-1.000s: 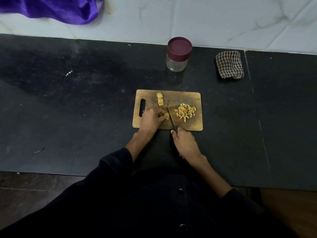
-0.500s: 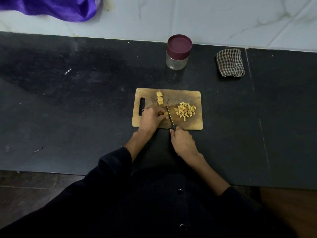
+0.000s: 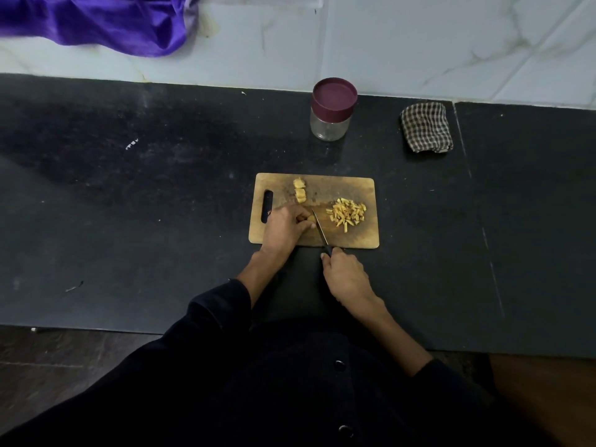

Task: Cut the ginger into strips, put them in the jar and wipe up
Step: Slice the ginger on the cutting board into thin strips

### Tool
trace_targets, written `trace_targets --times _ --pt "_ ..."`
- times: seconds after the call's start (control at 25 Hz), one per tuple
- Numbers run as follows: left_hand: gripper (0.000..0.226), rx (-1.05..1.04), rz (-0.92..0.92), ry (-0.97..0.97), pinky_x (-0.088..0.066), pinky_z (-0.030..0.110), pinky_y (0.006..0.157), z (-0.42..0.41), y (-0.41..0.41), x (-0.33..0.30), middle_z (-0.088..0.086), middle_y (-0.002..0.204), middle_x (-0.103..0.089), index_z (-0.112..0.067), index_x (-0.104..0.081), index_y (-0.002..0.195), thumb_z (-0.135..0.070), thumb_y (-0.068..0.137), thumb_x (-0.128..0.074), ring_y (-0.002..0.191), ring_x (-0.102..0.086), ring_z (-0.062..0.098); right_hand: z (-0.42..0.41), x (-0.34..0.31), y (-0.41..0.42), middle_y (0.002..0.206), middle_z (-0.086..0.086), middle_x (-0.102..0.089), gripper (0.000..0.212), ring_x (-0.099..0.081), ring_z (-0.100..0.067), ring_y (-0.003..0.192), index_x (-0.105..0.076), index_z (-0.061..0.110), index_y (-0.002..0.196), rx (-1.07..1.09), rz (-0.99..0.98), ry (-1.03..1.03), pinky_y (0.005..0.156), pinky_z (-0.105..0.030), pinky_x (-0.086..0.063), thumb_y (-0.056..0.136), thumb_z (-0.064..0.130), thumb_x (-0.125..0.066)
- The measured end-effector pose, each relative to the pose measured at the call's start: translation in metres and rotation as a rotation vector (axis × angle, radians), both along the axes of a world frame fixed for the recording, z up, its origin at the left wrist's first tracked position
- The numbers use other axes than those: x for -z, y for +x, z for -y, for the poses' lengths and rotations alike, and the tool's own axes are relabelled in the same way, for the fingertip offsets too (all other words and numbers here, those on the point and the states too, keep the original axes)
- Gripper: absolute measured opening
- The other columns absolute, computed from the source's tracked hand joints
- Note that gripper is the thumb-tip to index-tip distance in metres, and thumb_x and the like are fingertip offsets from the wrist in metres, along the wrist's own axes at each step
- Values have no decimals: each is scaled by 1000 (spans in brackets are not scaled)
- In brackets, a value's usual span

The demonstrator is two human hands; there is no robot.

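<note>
**A:** What is happening at the counter (image 3: 129, 221)?

**B:** A person is standing at a dark counter, slicing ginger on a wooden cutting board (image 3: 354, 240) lying near the front edge. The left hand (image 3: 283, 225) is curling its fingers around a small ginger piece (image 3: 310, 218) at the board's middle, pinning it down. The right hand (image 3: 346, 277) is gripping the handle of a knife (image 3: 320, 230) just off the board's front edge, the blade angling against the piece.

**A:** What has changed in the last second?

**B:** Very little: both hands are keeping their holds and the blade is working the same spot, so cutting is still going on.

**A:** Where is the rest?

**B:** A pile of cut strips (image 3: 347, 214) is lying toward the board's right edge, and 2 or 3 uncut chunks (image 3: 300, 192) are sitting by its back edge. The jar (image 3: 332, 111), lid on, is standing near the counter's back edge, with a folded checked cloth (image 3: 425, 127) to its right. Filling and wiping are still waiting.
</note>
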State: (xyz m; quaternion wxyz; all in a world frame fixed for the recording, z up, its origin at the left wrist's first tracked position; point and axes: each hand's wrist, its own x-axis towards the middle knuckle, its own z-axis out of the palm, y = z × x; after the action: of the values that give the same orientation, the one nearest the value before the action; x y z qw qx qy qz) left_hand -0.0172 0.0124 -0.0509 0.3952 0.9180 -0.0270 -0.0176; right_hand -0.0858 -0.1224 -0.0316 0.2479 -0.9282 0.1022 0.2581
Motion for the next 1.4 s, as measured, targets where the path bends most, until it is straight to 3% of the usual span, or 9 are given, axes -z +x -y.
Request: trace_targets --times 0.28,0.4,1.08,1.4 --pt "16 -1 -3 4 -46 21 71 0 -1 1 4 87 -69 -7 -72 89 -14 75 -78 76 -56 8 8 -4 3 102 -13 -63 37 -66 -34 90 -56 7 109 79 38 22 77 -51 -57 106 37 -36" --pt "18 3 15 5 -50 26 72 -1 0 3 5 86 -69 -6 -72 88 -15 74 -78 75 -57 9 8 -5 0 97 -11 -61 37 -67 -35 91 -55 7 113 62 23 64 78 -53 -57 106 38 -36" --pt "19 41 29 1 -52 34 74 -4 1 3 6 86 -69 -4 -72 89 -13 74 -78 77 -60 14 -5 -2 4 109 -15 -63 35 -65 -35 95 -55 7 118 -8 -24 51 82 -52 -56 106 36 -37" --pt "18 32 30 11 -52 31 74 -2 0 2 5 84 -70 -7 -72 87 -14 72 -79 76 -57 9 -3 3 -5 105 -14 -63 34 -66 -33 93 -53 8 111 -13 -60 24 81 -50 -57 106 36 -36"
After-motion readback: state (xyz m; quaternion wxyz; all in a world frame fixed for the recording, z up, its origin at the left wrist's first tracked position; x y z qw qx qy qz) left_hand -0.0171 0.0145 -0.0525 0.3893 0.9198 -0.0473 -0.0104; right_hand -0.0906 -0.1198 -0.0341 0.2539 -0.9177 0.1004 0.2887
